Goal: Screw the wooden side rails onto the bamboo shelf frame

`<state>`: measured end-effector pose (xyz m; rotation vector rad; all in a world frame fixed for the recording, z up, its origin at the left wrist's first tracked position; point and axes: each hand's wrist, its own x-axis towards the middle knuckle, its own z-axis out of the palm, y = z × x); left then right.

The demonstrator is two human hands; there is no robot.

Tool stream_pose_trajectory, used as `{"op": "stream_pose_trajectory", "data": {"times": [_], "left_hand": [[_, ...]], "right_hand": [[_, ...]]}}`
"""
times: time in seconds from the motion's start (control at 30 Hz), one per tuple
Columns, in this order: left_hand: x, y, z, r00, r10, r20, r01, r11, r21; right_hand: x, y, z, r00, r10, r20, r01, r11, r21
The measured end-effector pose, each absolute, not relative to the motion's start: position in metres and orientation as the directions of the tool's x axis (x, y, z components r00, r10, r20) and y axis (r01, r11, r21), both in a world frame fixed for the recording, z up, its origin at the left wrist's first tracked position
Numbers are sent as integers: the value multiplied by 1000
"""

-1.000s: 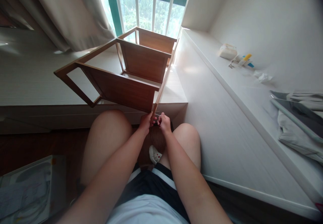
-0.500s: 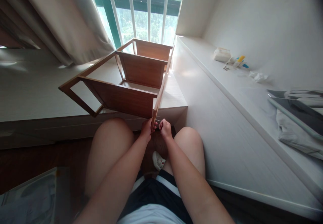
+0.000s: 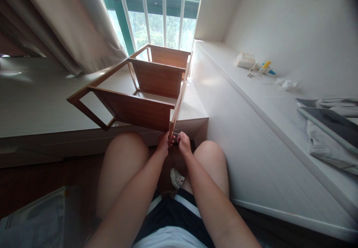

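Observation:
A brown wooden shelf frame (image 3: 134, 108) with several panels lies tilted on the pale window ledge, its near end sticking out over the edge towards me. My left hand (image 3: 164, 144) is closed around the lower right corner of this frame, fingertips showing past the rail. Just right of that corner, my right hand (image 3: 184, 143) is closed in a pinch on a thin metal rod (image 3: 175, 133), which reaches across to the rail. The rod's full shape is hidden by the fingers, and its tip at the wood is too small to make out.
A pale counter (image 3: 223, 65) on the right bears a tissue pack (image 3: 245, 60), a yellow-capped tube (image 3: 264, 67), crumpled white plastic (image 3: 286, 84) and folded cloth (image 3: 324, 143). Curtains (image 3: 84, 28) hang left of the barred window. A clear-sided box (image 3: 41, 218) stands low at left.
The view has shifted slightly. Both hands stay at the same corner of the frame, with the right fingers turned only a little around the rod.

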<state>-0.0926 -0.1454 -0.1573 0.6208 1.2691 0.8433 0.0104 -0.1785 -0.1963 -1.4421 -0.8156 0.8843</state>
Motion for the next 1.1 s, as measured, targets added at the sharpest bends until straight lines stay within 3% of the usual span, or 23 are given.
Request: {"op": "stream_pose_trajectory", "data": {"times": [0.7, 1.1], "left_hand": [[-93, -146, -153, 83, 831, -551, -189, 556, 810], [-94, -145, -157, 76, 831, -551, -168, 555, 814]], "right_hand": [[16, -181, -194, 479, 877, 41, 106, -12, -994], [18, -175, -192, 382, 911, -158, -154, -106, -982]]}}
